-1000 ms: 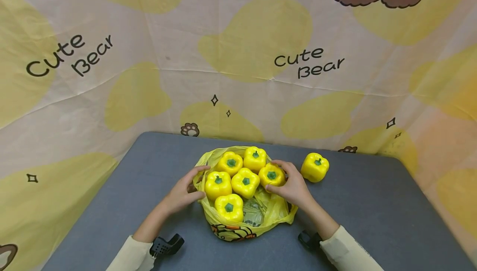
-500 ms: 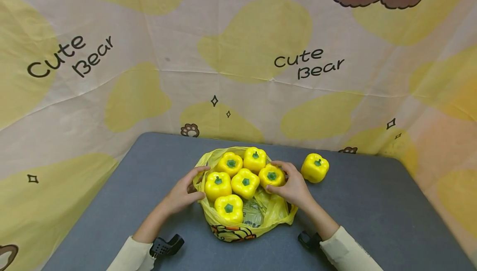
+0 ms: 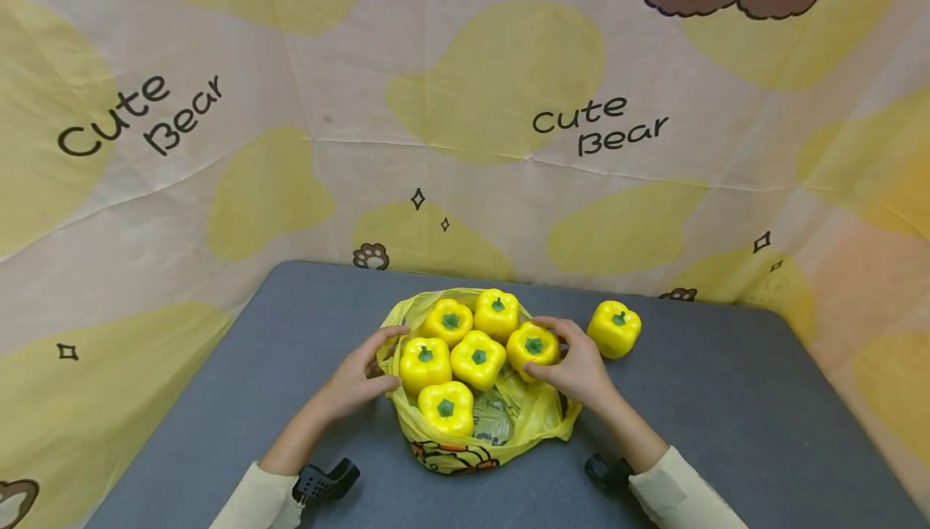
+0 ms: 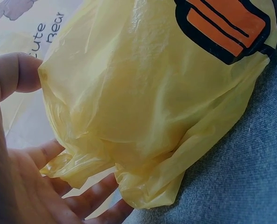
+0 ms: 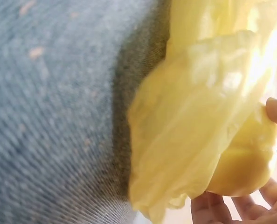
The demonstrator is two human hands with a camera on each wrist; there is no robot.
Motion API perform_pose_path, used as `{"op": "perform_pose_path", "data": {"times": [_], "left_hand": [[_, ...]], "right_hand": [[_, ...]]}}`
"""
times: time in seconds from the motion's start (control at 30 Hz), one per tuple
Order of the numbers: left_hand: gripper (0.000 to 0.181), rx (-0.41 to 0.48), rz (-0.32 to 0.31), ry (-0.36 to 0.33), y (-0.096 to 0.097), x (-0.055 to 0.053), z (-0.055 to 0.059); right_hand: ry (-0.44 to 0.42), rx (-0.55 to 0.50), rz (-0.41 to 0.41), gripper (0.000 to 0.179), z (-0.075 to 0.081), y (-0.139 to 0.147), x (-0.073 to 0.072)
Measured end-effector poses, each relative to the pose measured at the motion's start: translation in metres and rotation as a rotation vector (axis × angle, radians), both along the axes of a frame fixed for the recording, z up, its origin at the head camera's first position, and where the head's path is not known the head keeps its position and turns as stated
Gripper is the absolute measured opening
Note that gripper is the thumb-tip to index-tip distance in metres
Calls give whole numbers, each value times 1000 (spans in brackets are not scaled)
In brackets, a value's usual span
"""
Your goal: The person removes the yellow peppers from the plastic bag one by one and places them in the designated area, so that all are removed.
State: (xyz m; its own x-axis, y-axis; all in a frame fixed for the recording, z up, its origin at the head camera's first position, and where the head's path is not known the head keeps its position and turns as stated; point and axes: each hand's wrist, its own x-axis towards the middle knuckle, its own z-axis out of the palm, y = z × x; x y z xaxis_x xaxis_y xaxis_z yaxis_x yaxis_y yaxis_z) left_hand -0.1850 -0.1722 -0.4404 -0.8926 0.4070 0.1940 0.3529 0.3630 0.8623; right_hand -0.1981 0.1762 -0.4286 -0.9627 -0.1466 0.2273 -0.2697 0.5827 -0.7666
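Note:
A yellow plastic bag (image 3: 526,424) lies wide-mouthed on the table, with several yellow bell peppers (image 3: 446,409) standing in it, green stems up. My left hand (image 3: 358,377) holds the bag's left rim; in the left wrist view, the thumb touches the bag (image 4: 124,93) and the other fingers reach behind its gathered edge. On the right side, my right hand (image 3: 577,363) grips one bell pepper (image 3: 529,342) between thumb and fingers. The right wrist view shows that pepper (image 5: 241,170) partly hidden behind the bag's film. Another bell pepper (image 3: 613,329) sits outside the bag.
The grey-blue table (image 3: 726,416) has rounded back corners. A printed cloth (image 3: 479,93) hangs behind its far edge. Black wrist devices (image 3: 325,480) are on both wrists, below the pale sleeves.
My right hand and the bell pepper it grips have shifted slightly right. The left hand and the bag stay almost where they were.

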Motion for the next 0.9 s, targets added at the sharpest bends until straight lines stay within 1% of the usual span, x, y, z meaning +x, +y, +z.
{"op": "perform_pose_path", "data": {"times": [0.3,0.63,0.9], "left_hand": [[66,7,4,-8,0,0,0],[66,13,3,-20,-1,0,-2],[66,21,-5,-18,-2,0,-2]], "right_hand": [[8,-11,9,64,6,4,3],[26,-32,16,63,23,9,10],[90,-22,-14,62,37,21,12]]}}
